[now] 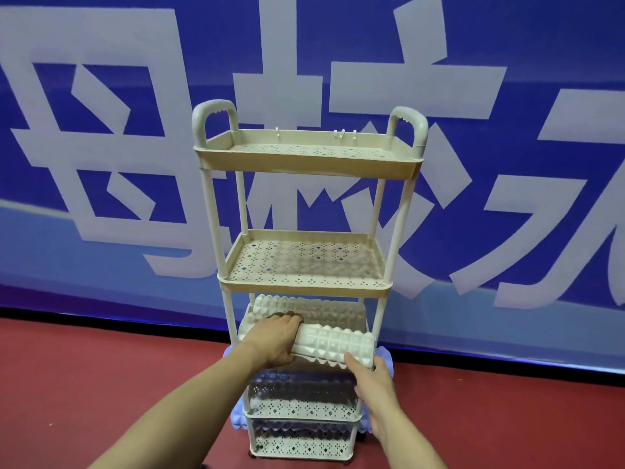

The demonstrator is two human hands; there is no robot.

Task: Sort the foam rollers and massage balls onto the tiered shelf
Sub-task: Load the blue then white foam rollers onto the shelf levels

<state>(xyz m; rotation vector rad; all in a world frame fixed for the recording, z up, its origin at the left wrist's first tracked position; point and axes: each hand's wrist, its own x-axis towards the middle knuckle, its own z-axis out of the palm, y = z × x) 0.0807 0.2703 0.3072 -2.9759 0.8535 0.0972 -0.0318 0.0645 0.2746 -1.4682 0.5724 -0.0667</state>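
Note:
A beige tiered shelf (306, 287) with perforated trays stands on the red floor against a blue banner. Both hands hold a white knobbly foam roller (333, 343) lying crosswise at the front of the third tier. My left hand (275, 340) grips its left part from above, fingers curled over the top. My right hand (370, 375) grips its right end from below. A second white textured roller (304, 308) lies behind it on the same tier. Pale blue textured rollers (385, 358) show at both sides of the tiers below, partly hidden by the trays.
The top tray (304, 164) and the second tray (304, 262) hold nothing. Two grey handles (213, 111) rise from the top tray's ends. The blue banner (101, 130) with large white characters stands right behind the shelf. Red floor (101, 384) spreads on both sides.

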